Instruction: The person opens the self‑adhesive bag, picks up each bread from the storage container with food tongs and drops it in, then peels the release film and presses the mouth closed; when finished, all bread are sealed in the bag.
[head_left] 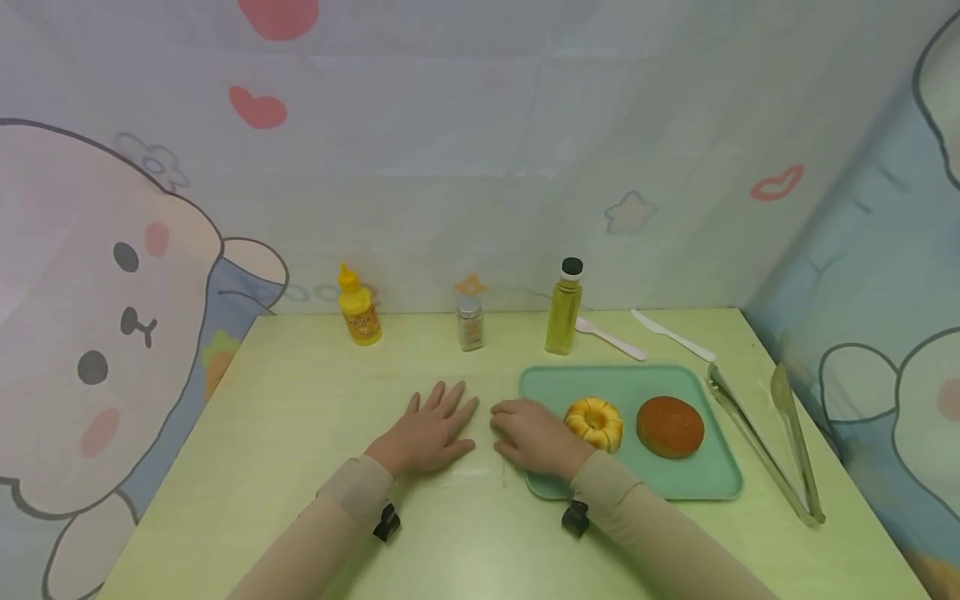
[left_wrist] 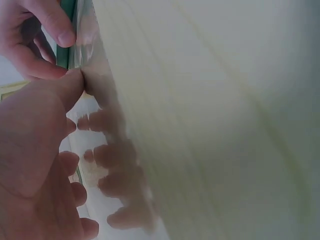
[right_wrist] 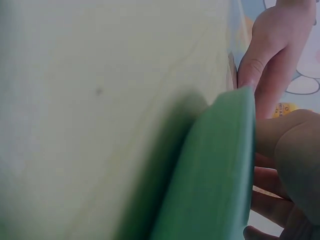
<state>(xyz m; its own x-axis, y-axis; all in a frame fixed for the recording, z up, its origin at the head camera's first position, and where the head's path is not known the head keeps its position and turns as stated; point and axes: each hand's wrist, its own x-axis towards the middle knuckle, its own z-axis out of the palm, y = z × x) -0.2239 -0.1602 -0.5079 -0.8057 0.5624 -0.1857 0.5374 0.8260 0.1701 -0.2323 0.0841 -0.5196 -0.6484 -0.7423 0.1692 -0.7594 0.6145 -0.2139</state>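
My left hand [head_left: 431, 432] lies flat with straight fingers on a clear plastic sheet [head_left: 483, 462] spread on the pale green table [head_left: 300, 433]. In the left wrist view the left hand [left_wrist: 35, 150] presses on the sheet [left_wrist: 95, 125], which mirrors its fingers. My right hand [head_left: 528, 433] is just to the right, fingers curled, at the left edge of a mint green tray [head_left: 540, 383]. In that same view the right hand [left_wrist: 35, 35] pinches the sheet's edge beside the tray [left_wrist: 64, 55]. The right wrist view shows the tray rim [right_wrist: 215, 170] close up, with the right hand [right_wrist: 292, 145] behind it.
On the tray lie a yellow ring-shaped bread [head_left: 594, 422] and a brown bun [head_left: 670, 427]. Metal tongs [head_left: 797, 442] lie to its right. Along the back stand a yellow squeeze bottle [head_left: 358, 308], a small shaker jar [head_left: 470, 325], an oil bottle [head_left: 565, 310], a pink spoon [head_left: 611, 339] and a white knife [head_left: 672, 336].
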